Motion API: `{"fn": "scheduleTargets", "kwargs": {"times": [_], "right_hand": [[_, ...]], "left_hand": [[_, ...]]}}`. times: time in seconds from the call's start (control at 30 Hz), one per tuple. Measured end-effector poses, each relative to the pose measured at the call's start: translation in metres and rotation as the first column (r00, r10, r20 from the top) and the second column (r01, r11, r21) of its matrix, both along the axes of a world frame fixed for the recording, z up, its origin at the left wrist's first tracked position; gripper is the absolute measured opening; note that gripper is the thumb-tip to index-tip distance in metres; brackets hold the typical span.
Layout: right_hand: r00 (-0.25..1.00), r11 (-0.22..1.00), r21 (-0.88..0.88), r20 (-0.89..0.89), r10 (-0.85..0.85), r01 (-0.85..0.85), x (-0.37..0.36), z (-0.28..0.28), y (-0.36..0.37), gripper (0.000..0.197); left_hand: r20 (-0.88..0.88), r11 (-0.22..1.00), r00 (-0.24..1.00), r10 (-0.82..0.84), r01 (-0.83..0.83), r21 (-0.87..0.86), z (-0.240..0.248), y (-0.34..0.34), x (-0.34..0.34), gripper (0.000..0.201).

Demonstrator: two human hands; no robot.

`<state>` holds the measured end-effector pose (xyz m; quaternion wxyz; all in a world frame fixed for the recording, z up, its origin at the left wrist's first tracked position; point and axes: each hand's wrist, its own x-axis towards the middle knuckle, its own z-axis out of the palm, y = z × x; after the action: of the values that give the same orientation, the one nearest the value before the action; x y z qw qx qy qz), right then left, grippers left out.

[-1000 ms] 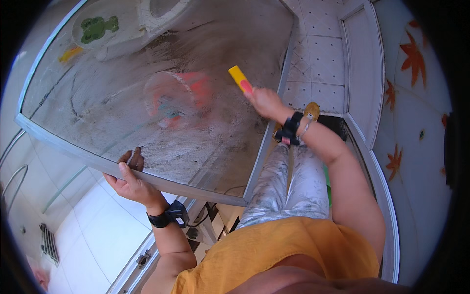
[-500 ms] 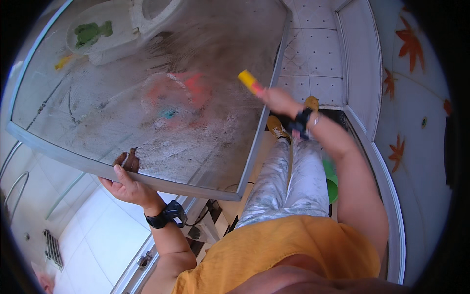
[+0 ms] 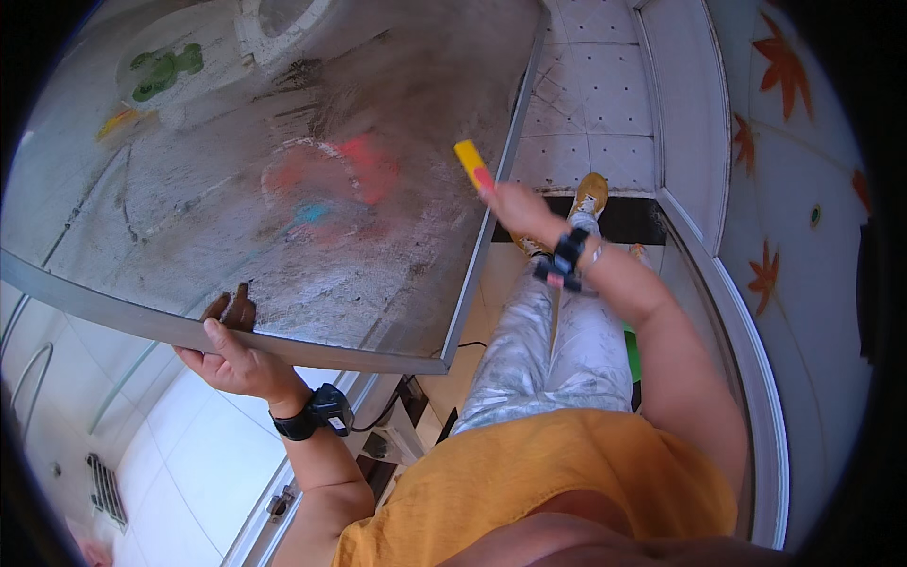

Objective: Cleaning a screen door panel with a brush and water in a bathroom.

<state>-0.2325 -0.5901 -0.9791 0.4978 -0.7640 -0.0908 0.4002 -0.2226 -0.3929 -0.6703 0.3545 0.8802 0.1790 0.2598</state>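
A large dirty glass panel (image 3: 312,255) in a silver metal frame (image 3: 378,361) leans in front of me, smeared grey-brown. My left hand (image 3: 236,364) grips the frame's lower edge, thumb on top; dark finger shapes show at the glass beside it. At the panel's right side my right hand (image 3: 524,213) is closed round the red end of a short yellow and red stick-like thing (image 3: 470,165). Its yellow end points up and away over the panel's right edge. My fingers hide the rest of it, so I cannot tell its kind.
A white plastic basin shape with a green figure (image 3: 165,71) shows at the panel's upper left. Right of my legs, a green container (image 3: 632,354) is partly hidden. A white door frame (image 3: 694,227) and a wall with orange leaf patterns (image 3: 782,66) stand on the right. White tiles lie beyond the panel.
The panel appears shifted slightly left in view, my left hand still on its frame. My right hand has moved slightly left and down, and the yellow thing is tilted more upright.
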Motion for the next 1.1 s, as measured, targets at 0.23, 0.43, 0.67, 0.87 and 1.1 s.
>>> {"fn": "scheduleTargets", "kwargs": {"times": [0.23,0.43,0.67,0.87,1.1], "right_hand": [[0.963,0.925,-0.269,0.069,-0.261,0.27,0.052,-0.052,-0.03,0.049],[0.998,0.993,-0.104,0.037,-0.059,0.062,-0.026,0.045,-0.001,0.048],[0.798,0.989,-0.135,0.602,0.033,0.061,-0.061,0.066,0.0,0.037],[0.926,0.879,-0.402,0.362,-0.107,0.258,0.004,-0.019,-0.015,0.047],[0.949,0.986,-0.159,0.315,0.002,0.051,-0.088,0.08,0.02,0.041]], "left_hand": [[0.028,0.997,0.999,-0.038,0.04,-0.066,-0.004,0.0,-0.003,0.031],[0.047,0.995,0.999,0.022,-0.018,-0.096,-0.008,0.014,-0.013,0.028],[0.091,0.981,0.995,-0.029,0.045,-0.189,-0.006,0.015,-0.02,0.028],[0.075,0.985,0.997,-0.014,0.026,-0.171,-0.01,0.009,-0.031,0.034],[0.135,0.987,0.988,-0.07,0.088,-0.135,-0.007,0.012,-0.032,0.037]]}}
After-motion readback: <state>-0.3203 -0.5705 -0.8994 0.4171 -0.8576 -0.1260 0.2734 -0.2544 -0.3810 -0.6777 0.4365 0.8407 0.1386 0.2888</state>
